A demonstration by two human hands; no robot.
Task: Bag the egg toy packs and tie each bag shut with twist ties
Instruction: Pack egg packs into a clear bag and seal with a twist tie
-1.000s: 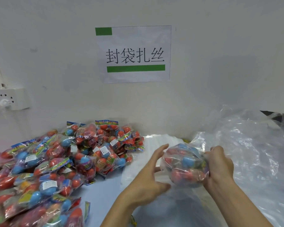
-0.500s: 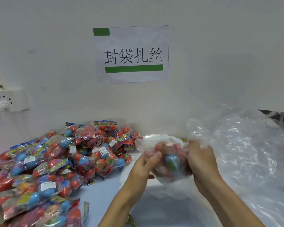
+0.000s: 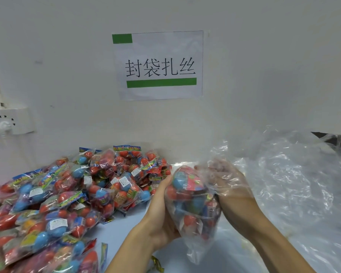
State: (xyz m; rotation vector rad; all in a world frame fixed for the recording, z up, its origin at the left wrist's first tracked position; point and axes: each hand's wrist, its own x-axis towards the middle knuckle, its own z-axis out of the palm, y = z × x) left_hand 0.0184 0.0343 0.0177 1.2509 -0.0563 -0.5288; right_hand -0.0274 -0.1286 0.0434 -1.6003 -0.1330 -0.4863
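Note:
An egg toy pack (image 3: 187, 196) with red and blue eggs sits inside a clear plastic bag (image 3: 197, 239) held above the table. My left hand (image 3: 161, 213) cups the bag's left side from below. My right hand (image 3: 228, 186) grips the pack on its right, covered by the bag's clear film. The bag's loose end hangs down toward me. A gold twist tie (image 3: 157, 263) lies on the table below my left wrist.
A large heap of egg toy packs (image 3: 67, 194) covers the left of the pale blue table (image 3: 126, 223). Crumpled clear plastic bags (image 3: 295, 184) fill the right side. A white wall with a paper sign (image 3: 159, 66) and a socket (image 3: 8, 121) stands behind.
The pack has gone deeper into the clear bag and turned upright. My left hand went from open beside it to cupping it; the bag film now covers my right hand.

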